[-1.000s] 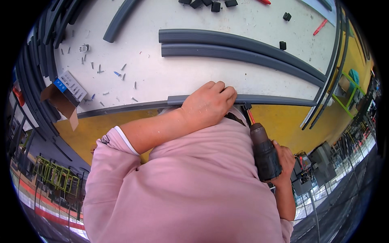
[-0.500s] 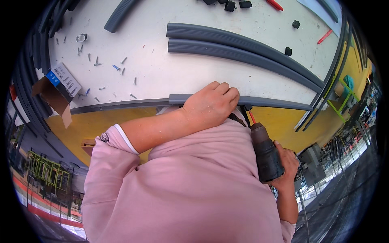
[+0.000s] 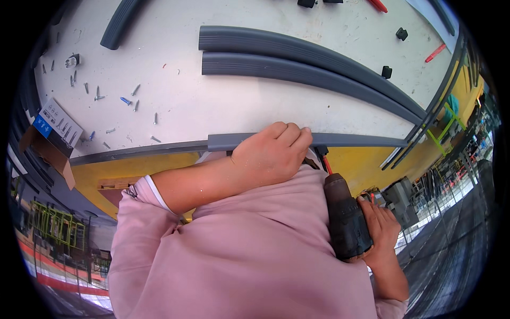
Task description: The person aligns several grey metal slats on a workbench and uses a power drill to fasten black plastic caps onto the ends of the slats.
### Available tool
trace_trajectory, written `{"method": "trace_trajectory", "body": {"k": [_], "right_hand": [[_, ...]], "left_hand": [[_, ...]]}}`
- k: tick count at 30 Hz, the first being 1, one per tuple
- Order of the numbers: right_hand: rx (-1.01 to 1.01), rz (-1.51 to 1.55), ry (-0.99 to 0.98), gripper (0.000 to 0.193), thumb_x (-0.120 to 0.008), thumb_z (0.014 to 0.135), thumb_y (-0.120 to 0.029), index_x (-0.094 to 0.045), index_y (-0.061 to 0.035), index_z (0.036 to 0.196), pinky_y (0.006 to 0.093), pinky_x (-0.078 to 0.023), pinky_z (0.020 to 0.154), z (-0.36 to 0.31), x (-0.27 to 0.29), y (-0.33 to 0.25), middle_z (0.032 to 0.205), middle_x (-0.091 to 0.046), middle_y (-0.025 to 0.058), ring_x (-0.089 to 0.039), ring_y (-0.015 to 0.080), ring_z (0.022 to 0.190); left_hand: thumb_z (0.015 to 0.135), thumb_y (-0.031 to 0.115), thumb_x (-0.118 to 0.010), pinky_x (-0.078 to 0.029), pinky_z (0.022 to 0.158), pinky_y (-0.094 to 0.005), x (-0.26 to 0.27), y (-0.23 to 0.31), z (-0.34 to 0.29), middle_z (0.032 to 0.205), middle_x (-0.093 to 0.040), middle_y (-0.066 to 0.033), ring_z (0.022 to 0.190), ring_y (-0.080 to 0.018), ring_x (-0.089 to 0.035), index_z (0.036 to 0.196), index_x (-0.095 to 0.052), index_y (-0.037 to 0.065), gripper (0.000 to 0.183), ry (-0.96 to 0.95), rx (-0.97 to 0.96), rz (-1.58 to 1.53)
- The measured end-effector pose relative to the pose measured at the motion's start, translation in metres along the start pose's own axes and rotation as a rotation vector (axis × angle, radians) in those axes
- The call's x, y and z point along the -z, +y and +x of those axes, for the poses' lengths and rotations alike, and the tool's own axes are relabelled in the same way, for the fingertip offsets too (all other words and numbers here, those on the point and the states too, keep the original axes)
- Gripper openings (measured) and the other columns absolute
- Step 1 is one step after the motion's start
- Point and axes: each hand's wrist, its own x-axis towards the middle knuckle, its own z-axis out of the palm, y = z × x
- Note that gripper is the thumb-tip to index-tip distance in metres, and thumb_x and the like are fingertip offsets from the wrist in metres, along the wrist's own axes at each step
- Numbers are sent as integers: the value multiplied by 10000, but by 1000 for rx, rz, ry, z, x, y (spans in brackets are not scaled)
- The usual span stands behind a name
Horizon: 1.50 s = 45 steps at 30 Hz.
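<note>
Left hand [image 3: 272, 152] closed on grey strip [image 3: 361, 140], fingertips hidden; right hand [image 3: 382, 227] gripping drill [image 3: 348, 220], handle obscured; red bit's [image 3: 328, 165] tip indistinct at black block [image 3: 321, 150].

Workshop, white workbench [image 3: 183, 106], loose screws [image 3: 126, 100], power drill [image 3: 346, 219], long grey strips [image 3: 255, 64], green metal frames [image 3: 57, 226] beyond

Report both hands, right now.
Left hand: closed on the grey plastic strip at the table's edge.
Right hand: closed, holding the power drill.
</note>
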Motion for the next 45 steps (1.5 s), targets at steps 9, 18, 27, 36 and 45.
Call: {"method": "trace_trajectory", "body": {"k": [9, 18, 27, 36, 45], "right_hand": [[26, -111, -48, 609, -634, 808, -319, -612, 45, 1295, 413, -503, 693, 9, 7, 4, 1046, -715, 200, -680, 323, 781], [29, -122, -95, 552, -624, 819, -279, -626, 35, 1273, 399, -498, 689, 12, 14, 0, 1155, -723, 199, -663, 282, 748], [106, -263, -100, 511, -645, 800, -221, -659, -3, 1262, 380, -504, 737, 27, 26, -9, 1223, -725, 138, -658, 248, 764], [205, -414, -192, 491, -641, 758, -160, -683, -17, 1226, 352, -497, 716, 40, 45, -10, 1169, -731, 128, -646, 222, 752], [460, -665, -307, 429, -631, 768, -173, -709, 2, 1152, 346, -493, 726, 68, 74, -17, 1097, -723, 154, -633, 225, 752]], "left_hand": [[795, 127, -665, -444, 675, -287, -13, 1, -3, 948, -611, -82, 829, -197, -584, 1101, -700, -93, 379, 70, -10, 11], [798, 113, -668, -450, 679, -285, -14, 0, -4, 932, -606, -79, 830, -198, -592, 1102, -697, -96, 370, 105, -28, 57], [839, 163, -645, -442, 704, -283, -9, 5, 8, 974, -623, -36, 862, -171, -586, 1163, -699, 5, 364, 75, 12, 23], [841, 179, -642, -439, 690, -284, -13, 12, 16, 927, -605, -7, 847, -163, -576, 1155, -695, 62, 340, 20, 20, -60], [818, 139, -706, -383, 602, -278, -24, 14, 17, 845, -574, 8, 778, -142, -570, 1022, -725, 75, 215, 170, 8, 36]]}}
